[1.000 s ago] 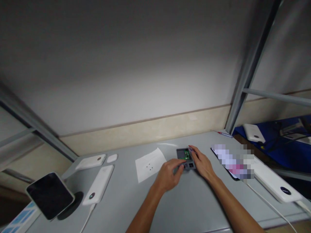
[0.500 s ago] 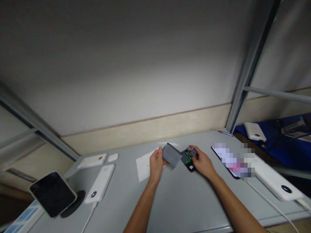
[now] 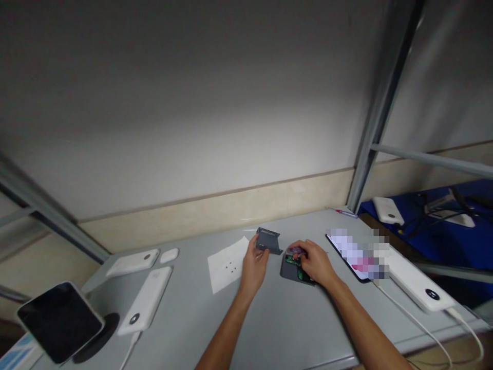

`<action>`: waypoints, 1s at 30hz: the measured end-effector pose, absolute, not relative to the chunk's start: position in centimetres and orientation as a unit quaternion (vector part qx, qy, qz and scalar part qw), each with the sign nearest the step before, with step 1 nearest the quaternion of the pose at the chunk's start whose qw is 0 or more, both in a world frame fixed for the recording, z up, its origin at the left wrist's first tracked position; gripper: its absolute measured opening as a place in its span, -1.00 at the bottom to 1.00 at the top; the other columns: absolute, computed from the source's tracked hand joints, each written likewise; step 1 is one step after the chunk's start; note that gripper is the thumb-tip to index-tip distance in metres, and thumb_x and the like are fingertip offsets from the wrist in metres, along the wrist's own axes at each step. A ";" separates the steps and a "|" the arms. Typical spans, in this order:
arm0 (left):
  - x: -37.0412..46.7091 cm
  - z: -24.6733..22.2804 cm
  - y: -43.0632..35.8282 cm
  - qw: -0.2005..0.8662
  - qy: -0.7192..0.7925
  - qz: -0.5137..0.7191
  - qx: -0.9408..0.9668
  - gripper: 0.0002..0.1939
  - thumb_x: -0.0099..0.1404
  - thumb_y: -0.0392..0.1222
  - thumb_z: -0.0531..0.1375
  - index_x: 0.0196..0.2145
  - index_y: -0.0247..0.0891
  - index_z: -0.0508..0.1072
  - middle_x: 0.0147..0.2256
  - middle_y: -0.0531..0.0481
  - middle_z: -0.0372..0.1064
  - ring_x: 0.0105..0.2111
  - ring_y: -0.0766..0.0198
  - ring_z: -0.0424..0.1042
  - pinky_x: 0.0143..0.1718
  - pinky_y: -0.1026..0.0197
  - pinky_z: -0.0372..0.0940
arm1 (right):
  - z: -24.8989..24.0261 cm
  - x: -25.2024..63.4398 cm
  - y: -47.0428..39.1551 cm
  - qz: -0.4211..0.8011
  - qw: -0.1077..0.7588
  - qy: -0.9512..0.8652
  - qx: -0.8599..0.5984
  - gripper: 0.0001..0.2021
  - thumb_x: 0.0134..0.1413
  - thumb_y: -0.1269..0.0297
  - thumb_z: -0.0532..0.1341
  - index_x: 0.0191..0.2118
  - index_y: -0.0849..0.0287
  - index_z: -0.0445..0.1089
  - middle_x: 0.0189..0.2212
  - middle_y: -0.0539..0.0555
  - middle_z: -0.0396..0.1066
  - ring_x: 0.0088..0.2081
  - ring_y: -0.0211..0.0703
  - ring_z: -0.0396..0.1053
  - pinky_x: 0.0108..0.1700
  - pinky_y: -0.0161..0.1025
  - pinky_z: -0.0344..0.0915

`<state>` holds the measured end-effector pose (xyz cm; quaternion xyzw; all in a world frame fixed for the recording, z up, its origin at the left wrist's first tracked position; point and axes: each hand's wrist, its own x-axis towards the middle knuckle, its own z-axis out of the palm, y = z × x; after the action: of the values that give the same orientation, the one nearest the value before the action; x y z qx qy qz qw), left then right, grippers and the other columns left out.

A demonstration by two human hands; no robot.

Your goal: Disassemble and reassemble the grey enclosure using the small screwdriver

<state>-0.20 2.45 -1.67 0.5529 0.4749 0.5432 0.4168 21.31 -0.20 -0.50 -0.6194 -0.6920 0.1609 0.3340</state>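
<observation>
A dark grey slotted metal cover (image 3: 268, 240) with bent edges is pinched between the thumb and fingers of my left hand (image 3: 254, 264), raised above the table. To its right, a dark case with a green circuit board (image 3: 295, 271) sits low over the table, its board side up. My right hand (image 3: 314, 261) is closed over the upper right of that case, fingers curled at its far edge. A small purplish-red part (image 3: 296, 253) shows by those fingertips; its kind is unclear. White paper (image 3: 221, 272) with several small dark screws or dots lies beside my left hand.
A phone (image 3: 348, 257) and a large white power bank (image 3: 418, 280) with a cable lie at right. White power banks (image 3: 146, 300), a small white case (image 3: 169, 255) and a dark-screened device on a stand (image 3: 59, 321) occupy the left. A slim pen-like tool (image 3: 346, 213) rests at the back.
My left hand has turned the cover so its slotted, bent-edged inside shows, apart from the case. The right hand has turned and lowered the case. Several dark specks on the paper are now uncovered.
</observation>
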 end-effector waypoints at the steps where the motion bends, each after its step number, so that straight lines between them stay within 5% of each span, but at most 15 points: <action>1: -0.2 -1.9 2.4 0.388 0.485 0.528 0.579 -0.40 0.27 -0.07 0.32 0.22 -0.23 0.34 -0.08 -0.17 0.54 -0.20 0.14 0.57 -0.16 0.11 0.49 | -0.5 21.2 -0.3 0.158 0.335 -0.699 -0.612 -0.49 -0.08 0.64 0.09 -0.14 -0.02 0.61 -0.36 0.02 0.50 -0.21 -0.09 0.47 -0.15 -0.25 0.26; 8: -0.4 -1.0 1.5 0.213 0.515 0.452 0.697 -0.64 0.34 -0.23 0.17 0.08 -0.23 0.51 0.00 -0.21 0.51 -0.03 0.01 0.49 -0.02 -0.05 0.45 | -0.9 20.5 -0.4 0.135 0.407 -0.696 -0.576 -0.64 -0.06 0.60 0.10 -0.29 0.08 0.58 -0.42 0.05 0.42 -0.27 -0.04 0.42 -0.19 -0.19 0.25; 13: 0.0 2.1 -0.6 0.196 0.395 0.361 0.822 -0.73 0.41 -0.23 0.17 0.01 -0.13 0.55 0.00 -0.14 0.43 0.09 0.05 0.41 0.22 -0.07 0.33 | -0.1 21.0 -0.5 0.132 0.492 -0.679 -0.529 -0.76 0.25 0.41 0.06 -0.18 0.11 0.48 -0.24 0.12 0.49 -0.10 0.02 0.39 0.01 -0.09 0.29; 20: -0.1 2.2 -1.4 0.201 0.339 0.240 0.887 -0.35 0.32 -0.26 0.26 0.33 -0.16 0.26 0.25 -0.16 0.29 0.25 -0.02 0.25 0.35 -0.14 0.19 | 1.1 21.5 -0.9 0.122 0.586 -0.596 -0.536 -0.64 0.40 0.05 0.03 -0.07 0.10 0.52 -0.15 0.15 0.37 -0.03 0.07 0.33 0.08 0.00 0.26; 24: -0.4 2.0 -1.3 0.195 0.343 0.225 0.891 -0.27 0.28 -0.28 0.26 0.37 -0.17 0.20 0.24 -0.17 0.26 0.26 -0.05 0.21 0.37 -0.15 0.16 | 0.9 21.3 -0.7 0.165 0.604 -0.563 -0.540 -0.64 0.39 0.04 0.06 0.05 0.12 0.45 -0.23 0.09 0.37 -0.21 -0.04 0.33 -0.10 -0.10 0.31; 27: -0.5 2.0 -1.3 0.195 0.350 0.214 0.891 -0.19 0.24 -0.20 0.34 0.39 -0.15 0.16 0.20 -0.18 0.26 0.23 -0.07 0.23 0.35 -0.16 0.17 | 0.6 21.0 -0.6 0.193 0.640 -0.519 -0.532 -0.52 0.37 0.06 0.10 0.30 0.10 0.21 -0.33 0.01 0.32 -0.29 -0.09 0.32 -0.13 -0.15 0.31; 30: -0.5 1.8 -1.3 0.198 0.363 0.207 0.887 -0.11 0.19 -0.11 0.41 0.39 -0.14 0.16 0.17 -0.19 0.26 0.21 -0.09 0.25 0.33 -0.19 0.18 | 0.8 20.7 -0.2 0.249 0.661 -0.516 -0.485 -0.56 0.39 0.05 0.07 0.28 0.06 0.16 -0.35 -0.01 0.33 -0.33 -0.13 0.33 -0.16 -0.16 0.32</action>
<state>-0.48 -1.26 1.79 0.8868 0.3626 0.2074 0.1978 20.67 -0.21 0.78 -0.4850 -0.5157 0.2494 0.6608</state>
